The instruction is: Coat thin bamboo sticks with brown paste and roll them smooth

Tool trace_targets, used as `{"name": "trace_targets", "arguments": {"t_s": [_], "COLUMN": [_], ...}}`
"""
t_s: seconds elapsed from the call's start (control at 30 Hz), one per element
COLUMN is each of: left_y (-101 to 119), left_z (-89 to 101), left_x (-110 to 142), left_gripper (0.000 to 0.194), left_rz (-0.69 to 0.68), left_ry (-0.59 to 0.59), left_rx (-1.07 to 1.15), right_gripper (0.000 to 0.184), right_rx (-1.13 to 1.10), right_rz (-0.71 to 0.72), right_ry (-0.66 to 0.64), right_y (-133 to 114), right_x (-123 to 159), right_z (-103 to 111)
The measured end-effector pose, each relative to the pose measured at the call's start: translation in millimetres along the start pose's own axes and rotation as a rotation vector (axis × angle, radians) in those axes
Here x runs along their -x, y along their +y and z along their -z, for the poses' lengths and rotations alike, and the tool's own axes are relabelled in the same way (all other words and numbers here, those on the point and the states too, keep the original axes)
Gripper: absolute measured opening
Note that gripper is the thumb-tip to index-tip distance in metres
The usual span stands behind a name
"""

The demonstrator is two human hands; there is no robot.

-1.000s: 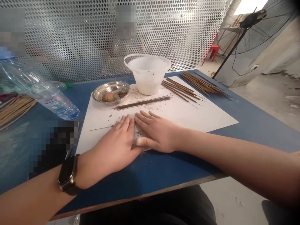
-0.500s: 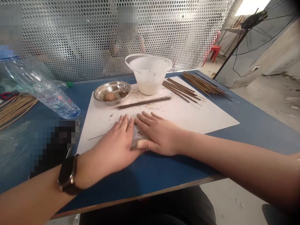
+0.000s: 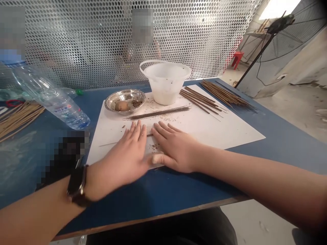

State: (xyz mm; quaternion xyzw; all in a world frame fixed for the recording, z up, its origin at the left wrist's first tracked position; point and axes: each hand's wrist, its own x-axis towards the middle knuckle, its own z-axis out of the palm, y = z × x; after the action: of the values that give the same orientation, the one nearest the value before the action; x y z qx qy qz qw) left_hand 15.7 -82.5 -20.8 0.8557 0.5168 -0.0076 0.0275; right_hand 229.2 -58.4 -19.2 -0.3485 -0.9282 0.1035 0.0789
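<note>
stick [image 3: 149, 135]: lies on white sheet [image 3: 217, 131], thin end out left | left hand [image 3: 127, 154]: flat, fingers extended, gripping nothing | between hands: stick's dark part shows | right hand [image 3: 177, 148]: flat, likewise gripping nothing | step: apparently palm-rolling | next: likely calls for even pressure

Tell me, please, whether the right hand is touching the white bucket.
Apart: the head view shows paper and a stick bundle between right hand and bucket.

Plastic bottle [image 3: 61, 103], perforated metal screen [image 3: 102, 44], fan [image 3: 281, 24], red stool [image 3: 238, 58]
</note>
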Motion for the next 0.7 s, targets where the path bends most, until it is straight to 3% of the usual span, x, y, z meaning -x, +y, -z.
{"name": "trace_targets", "arguments": {"t_s": [0.17, 0.4, 0.6, 0.7], "left_y": [27.3, 9.1, 23.6, 22.0], "left_z": [-9.3, 1.8, -9.0, -9.0], "left_x": [32.7, -0.8, 31.5, 26.8], "left_gripper": [0.092, 0.102, 0.101, 0.104], "left_rz": [-0.044, 0.074, 0.019, 0.04], "left_ry": [0.079, -0.072, 0.086, 0.042], "left_rx": [-0.03, -0.025, -0.065, -0.076], "right_gripper": [0.117, 0.114, 0.12, 0.119], "right_rx": [-0.003, 0.026, 0.016, 0.021], "right_rz": [0.054, -0.029, 0.024, 0.004], "right_ry": [0.032, 0.003, 0.053, 0.046], "right_y": [-12.2, 1.7, -13.6, -11.5], "right_x": [19.5, -6.6, 24.3, 20.9], "right_z": [-2.4, -3.1, -3.8, -7.0]}}
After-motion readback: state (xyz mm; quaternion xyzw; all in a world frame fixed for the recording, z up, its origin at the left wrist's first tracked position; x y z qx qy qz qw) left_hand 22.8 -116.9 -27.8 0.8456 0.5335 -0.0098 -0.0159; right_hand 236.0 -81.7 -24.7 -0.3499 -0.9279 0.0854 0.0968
